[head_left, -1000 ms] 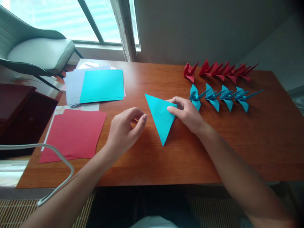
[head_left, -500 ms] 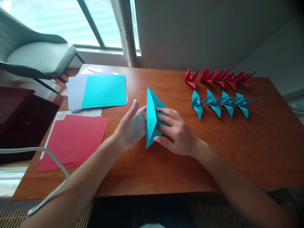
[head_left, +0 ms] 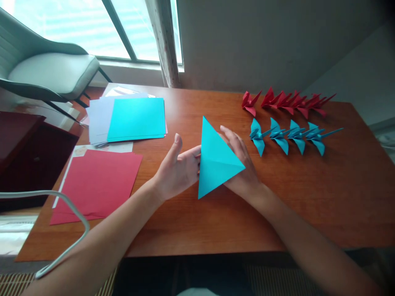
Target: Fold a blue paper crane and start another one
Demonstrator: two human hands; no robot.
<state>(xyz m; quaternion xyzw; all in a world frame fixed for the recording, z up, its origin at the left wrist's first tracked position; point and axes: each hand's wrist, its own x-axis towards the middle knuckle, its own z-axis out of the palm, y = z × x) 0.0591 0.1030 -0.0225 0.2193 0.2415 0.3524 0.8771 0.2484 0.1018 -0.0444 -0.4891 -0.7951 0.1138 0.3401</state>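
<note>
A folded blue paper triangle (head_left: 216, 162) is in front of me over the table, its long edge at the left and one corner pointing right. My left hand (head_left: 180, 170) is open with the palm up and thumb raised; its fingertips pass behind the paper's left edge. My right hand (head_left: 242, 160) lies partly beneath the triangle, its visible fingers stretched out, and the paper covers the rest of it. No thumb is closed over the paper.
Blue paper sheets (head_left: 137, 119) lie on a white stack at the back left. Red sheets (head_left: 98, 185) lie nearer. Red paper cranes (head_left: 286, 102) and blue paper cranes (head_left: 282, 135) stand in rows at the right. A white cable (head_left: 69, 201) loops over my left forearm.
The blue paper has turned from showing its fold edge-on to showing a flat triangular face. My right hand has gone from over the paper to partly beneath it.
</note>
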